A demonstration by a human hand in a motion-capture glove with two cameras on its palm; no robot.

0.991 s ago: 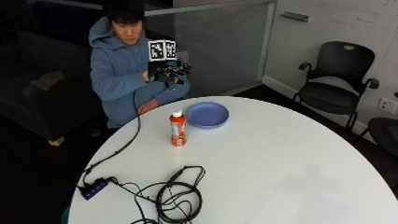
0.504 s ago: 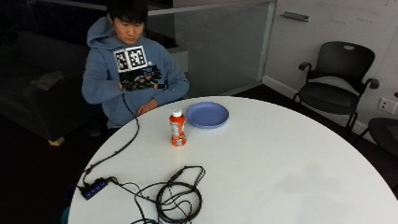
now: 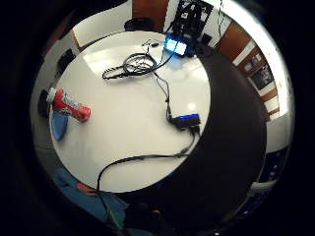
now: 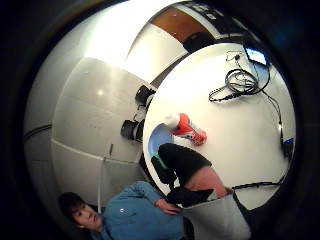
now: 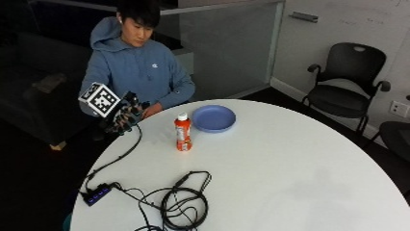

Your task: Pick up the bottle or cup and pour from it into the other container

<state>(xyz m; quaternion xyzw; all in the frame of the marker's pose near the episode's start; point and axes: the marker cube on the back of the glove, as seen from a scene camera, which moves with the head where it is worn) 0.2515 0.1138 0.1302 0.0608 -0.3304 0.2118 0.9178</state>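
Sitting behind the round white table (image 5: 269, 163), a person in a blue hooded sweatshirt holds the black-gloved right hand (image 5: 125, 115) in the air at the table's near-left edge, off to the side of the task's things and touching none of them. The glove's fingers appear loosely extended with nothing between them, though the outside view shows them only small and partly hidden, so the exact spread is hard to read.

Upright on the tabletop stands a small red-orange plastic bottle with a white cap (image 5: 183, 132), just beside a shallow round blue plate (image 5: 214, 118) that lies flat toward the person's side of the table. The bottle and the plate sit close together without clearly touching. Both are well apart from the gloved hand.

From the thumb-side palm view, the bottle (image 4: 186, 127) shows next to the blue plate (image 4: 157, 140), with part of the hand dark in the foreground. From the little-finger-side palm view, the bottle (image 3: 69, 105) stands near the table's rim beside the plate (image 3: 59, 127).

A coiled black cable (image 5: 183, 204) lies on the near part of the table, joined to a small black hub with blue lights (image 5: 97, 194) by the near-left edge.
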